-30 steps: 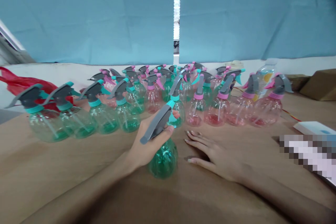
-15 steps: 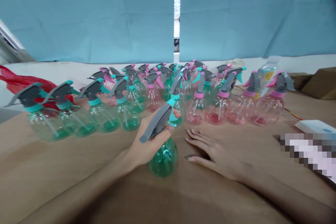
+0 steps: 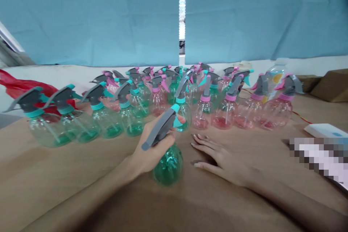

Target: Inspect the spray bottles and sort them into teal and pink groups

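My left hand is wrapped round the neck of a green spray bottle with a grey trigger head and teal collar; the bottle stands on the brown table in front of me. My right hand lies flat on the table just right of that bottle, fingers stretched out and holding nothing. Behind both hands stand several green spray bottles on the left and several pink spray bottles on the right.
A red plastic bag lies at the far left behind the bottles. A white box and a blurred patch sit at the right, brown cardboard further back. A blue curtain hangs behind the table.
The grey trigger head of the held bottle has tipped slightly left and the bottle has shifted a little left. My right hand stays flat in place.
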A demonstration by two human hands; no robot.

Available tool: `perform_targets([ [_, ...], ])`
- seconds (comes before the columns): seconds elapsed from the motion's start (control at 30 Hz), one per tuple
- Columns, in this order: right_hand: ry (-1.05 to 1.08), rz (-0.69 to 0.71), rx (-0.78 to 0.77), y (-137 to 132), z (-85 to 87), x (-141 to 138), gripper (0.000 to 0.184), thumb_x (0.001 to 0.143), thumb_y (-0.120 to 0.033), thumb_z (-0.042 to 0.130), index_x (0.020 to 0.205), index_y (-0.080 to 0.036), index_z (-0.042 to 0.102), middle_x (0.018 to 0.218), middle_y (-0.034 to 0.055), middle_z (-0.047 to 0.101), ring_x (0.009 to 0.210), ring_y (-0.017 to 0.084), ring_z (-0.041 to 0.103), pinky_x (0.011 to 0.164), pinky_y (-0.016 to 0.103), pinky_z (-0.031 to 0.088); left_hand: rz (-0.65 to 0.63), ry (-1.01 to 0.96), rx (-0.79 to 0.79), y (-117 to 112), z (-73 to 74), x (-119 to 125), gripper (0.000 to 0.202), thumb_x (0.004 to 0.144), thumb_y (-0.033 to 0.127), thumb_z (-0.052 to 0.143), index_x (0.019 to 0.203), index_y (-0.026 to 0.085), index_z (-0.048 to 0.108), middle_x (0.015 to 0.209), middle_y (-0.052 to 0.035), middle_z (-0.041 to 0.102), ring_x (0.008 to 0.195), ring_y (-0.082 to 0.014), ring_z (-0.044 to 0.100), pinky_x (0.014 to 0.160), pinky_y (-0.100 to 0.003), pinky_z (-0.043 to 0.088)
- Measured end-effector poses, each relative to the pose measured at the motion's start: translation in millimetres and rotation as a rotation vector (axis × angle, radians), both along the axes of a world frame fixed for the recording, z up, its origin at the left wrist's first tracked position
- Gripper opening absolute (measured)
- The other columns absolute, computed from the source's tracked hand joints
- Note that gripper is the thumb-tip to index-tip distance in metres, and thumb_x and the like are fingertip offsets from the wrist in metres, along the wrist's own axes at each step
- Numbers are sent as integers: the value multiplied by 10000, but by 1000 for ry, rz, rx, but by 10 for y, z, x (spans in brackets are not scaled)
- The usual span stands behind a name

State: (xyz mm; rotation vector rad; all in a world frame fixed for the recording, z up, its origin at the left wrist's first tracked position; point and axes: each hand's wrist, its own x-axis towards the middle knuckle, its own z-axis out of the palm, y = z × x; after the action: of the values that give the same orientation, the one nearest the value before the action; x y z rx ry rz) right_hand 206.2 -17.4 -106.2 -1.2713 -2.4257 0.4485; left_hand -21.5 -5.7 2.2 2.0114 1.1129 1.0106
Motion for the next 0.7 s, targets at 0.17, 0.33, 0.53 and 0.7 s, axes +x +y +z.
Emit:
perform_targets([
  [0.17,-1,1,3,-1,1,-2,614,868,-582,435,1374,-234,412,1486,35,296,1367,234,248,1113,456,247,37,-76,-71,-14,-37,31,390,707,183,525,1084,249,596,870,-6,675,799,-194,633,725,-310,507],
  [0.33,28,7,15,-7,8,-9,604,870,-571,443,1376,-243,407,1479,33,311,1363,236,261,1112,468,242,29,-79,-75,-22,-57,34,434,739,199,542,1168,261,559,941,-21,693,837,-216,648,769,-361,521],
  [0.53,34,4,13,-16,18,-14,597,871,-572,441,1371,-247,416,1475,36,320,1359,242,268,1109,468,248,3,-106,-68,-11,-45,48,409,737,194,557,1145,236,560,1037,-46,681,890,-222,646,820,-376,513],
  [0.7,53,6,22,-15,4,-9,593,869,-566,450,1376,-262,407,1475,34,324,1357,249,274,1108,471,248,-52,-107,-78,-16,-21,42,316,761,217,519,1068,250,588,1093,-45,664,938,-216,647,852,-362,512],
])
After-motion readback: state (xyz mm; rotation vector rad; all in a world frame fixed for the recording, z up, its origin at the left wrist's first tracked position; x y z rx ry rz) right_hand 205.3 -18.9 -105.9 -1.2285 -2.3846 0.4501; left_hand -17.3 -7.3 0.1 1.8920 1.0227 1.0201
